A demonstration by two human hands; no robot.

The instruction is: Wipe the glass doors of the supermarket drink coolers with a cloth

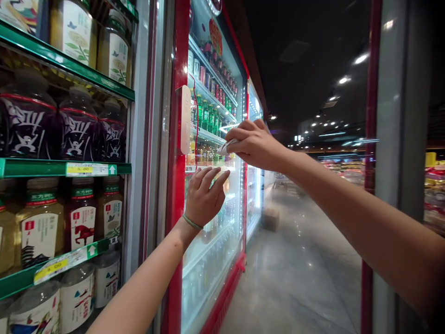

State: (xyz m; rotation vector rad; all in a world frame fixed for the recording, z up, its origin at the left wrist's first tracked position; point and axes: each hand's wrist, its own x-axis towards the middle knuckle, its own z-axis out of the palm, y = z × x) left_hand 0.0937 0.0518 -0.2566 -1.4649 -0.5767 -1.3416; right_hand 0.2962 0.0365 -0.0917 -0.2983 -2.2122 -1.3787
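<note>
My right hand (255, 144) pinches a crumpled white cloth (228, 146) between thumb and fingers, at the end of an outstretched arm. Lower and to the left, my left hand (206, 195) is raised with its fingers spread and slightly bent, and nothing shows in it. A thin green band (192, 222) circles the left wrist. Both hands appear in front of a red-framed glass-door drinks cooler (179, 195); whether the fingers touch a glass pane, I cannot tell.
Shelves of bottled drinks (78, 125) with green price rails (66, 169) stand close on the left. A grey and dark red door frame (392, 185) rises upright at the right. A box (271, 219) lies on the shiny aisle floor (299, 278) beside the coolers.
</note>
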